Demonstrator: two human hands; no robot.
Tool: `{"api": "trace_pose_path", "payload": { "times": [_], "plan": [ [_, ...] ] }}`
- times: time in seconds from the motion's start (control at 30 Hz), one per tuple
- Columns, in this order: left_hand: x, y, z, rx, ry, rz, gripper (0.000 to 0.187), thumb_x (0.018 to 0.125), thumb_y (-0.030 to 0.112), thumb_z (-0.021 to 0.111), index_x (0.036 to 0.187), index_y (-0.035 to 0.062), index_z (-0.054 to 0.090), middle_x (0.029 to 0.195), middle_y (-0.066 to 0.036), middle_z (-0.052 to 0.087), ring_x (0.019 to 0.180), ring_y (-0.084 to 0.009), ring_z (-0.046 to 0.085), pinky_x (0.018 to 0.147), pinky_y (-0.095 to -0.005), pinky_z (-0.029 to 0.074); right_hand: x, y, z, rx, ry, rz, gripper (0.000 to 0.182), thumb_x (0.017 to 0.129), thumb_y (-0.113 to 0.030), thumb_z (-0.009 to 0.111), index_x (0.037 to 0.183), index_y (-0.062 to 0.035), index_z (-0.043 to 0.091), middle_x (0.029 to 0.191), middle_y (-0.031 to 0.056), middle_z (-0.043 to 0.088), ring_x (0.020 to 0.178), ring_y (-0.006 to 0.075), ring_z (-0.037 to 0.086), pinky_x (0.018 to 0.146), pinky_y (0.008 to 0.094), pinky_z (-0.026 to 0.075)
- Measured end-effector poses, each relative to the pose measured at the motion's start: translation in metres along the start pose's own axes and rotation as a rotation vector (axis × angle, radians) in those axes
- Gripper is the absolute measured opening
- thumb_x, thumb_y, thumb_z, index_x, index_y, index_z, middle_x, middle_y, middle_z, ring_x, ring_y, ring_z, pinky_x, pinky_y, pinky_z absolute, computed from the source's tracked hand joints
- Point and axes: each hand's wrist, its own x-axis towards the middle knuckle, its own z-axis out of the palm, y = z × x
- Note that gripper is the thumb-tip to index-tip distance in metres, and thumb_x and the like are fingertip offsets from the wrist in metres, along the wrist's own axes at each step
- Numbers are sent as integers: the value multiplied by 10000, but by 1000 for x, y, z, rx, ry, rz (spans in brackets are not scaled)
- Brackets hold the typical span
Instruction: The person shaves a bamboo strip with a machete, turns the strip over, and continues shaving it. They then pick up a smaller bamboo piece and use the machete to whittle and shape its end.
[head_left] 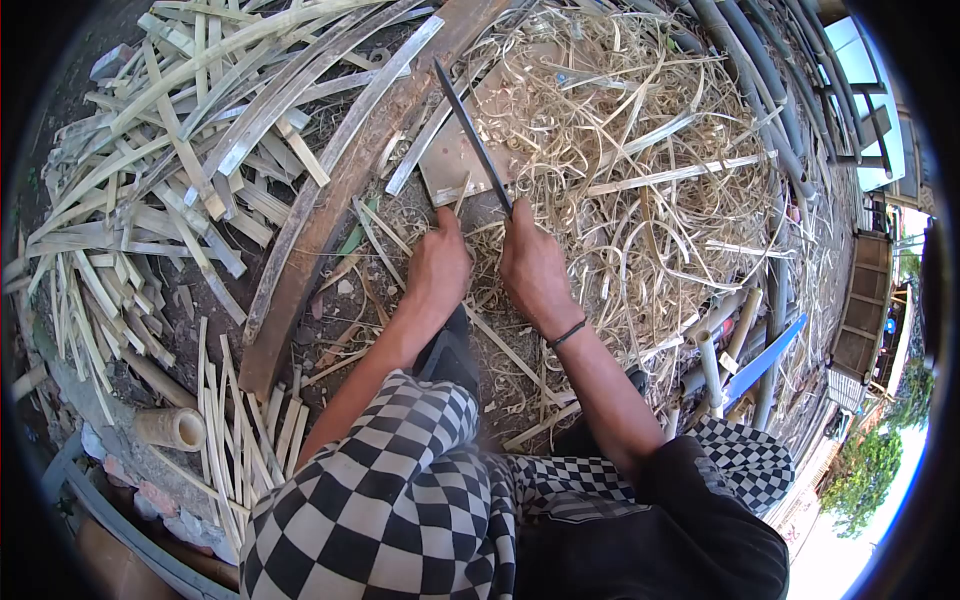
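Observation:
My right hand (535, 265) is closed around the handle of a long knife (470, 130), its dark, narrow blade pointing away and slightly left. Close beside it, my left hand (438, 265) is closed, with the pale tip of a thin bamboo strip (462, 190) showing at its fingertips. Most of that strip is hidden by the hand. Just beyond both hands lies a flat brownish board (445, 165) on the ground. Curly bamboo shavings (640, 150) spread over the board's far part and to the right of the knife.
Split bamboo strips (180, 150) lie in a heap at left, beside a long wooden beam (330, 200). Thinner strips (235, 430) and a cut bamboo tube (170, 428) are at lower left. A blue-bladed saw (765, 360) rests near bamboo poles (745, 60) on the right.

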Motion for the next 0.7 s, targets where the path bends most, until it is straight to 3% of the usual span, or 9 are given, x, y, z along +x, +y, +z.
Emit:
{"api": "trace_pose_path", "payload": {
  "times": [0.1,0.17,0.27,0.4,0.47,0.6,0.7],
  "plan": [
    [3,-5,-8,28,33,18,198,991,63,448,1097,-104,440,669,-305,629,662,-496,659,588,-552,520,7,2,19,67,110,-73,317,891,-19,502,1191,3,401,694,299,639,674,514,643,624,616,499],
    [2,-4,-10,38,15,-2,188,990,60,443,1081,-105,439,668,-308,626,665,-494,659,591,-552,519,8,8,29,-34,16,-18,220,967,-68,495,1151,-8,390,654,312,590,663,521,612,594,609,479],
    [6,-4,-13,50,-29,-13,201,916,12,474,1073,-107,435,730,-318,653,701,-485,688,623,-548,563,6,1,18,56,44,-45,246,909,-37,479,1141,-13,400,686,307,631,674,519,638,626,626,488],
    [6,-6,-12,35,-22,-11,215,905,7,493,1077,-110,439,728,-318,653,701,-490,686,631,-552,565,3,-2,22,112,119,-37,246,916,-47,478,1145,-10,398,686,313,628,681,527,633,639,633,487],
    [5,-12,-9,-25,41,42,190,982,70,484,1037,-111,465,683,-326,620,701,-517,652,603,-569,509,4,0,24,-1,1,5,242,920,-42,482,1144,-9,398,699,319,630,679,531,628,638,633,487],
    [4,-5,-25,-127,11,71,206,998,102,476,1016,-102,499,720,-340,623,736,-537,641,648,-592,498,1,-12,10,60,2,35,253,914,-31,489,1149,-16,398,726,316,643,706,519,645,645,617,503],
    [7,1,-33,-109,-2,53,215,1009,122,466,1011,-84,531,776,-349,630,786,-545,632,708,-606,483,0,-19,10,115,126,-10,271,906,-23,495,1159,-18,397,762,319,656,724,509,657,645,609,510]
  ]
}}
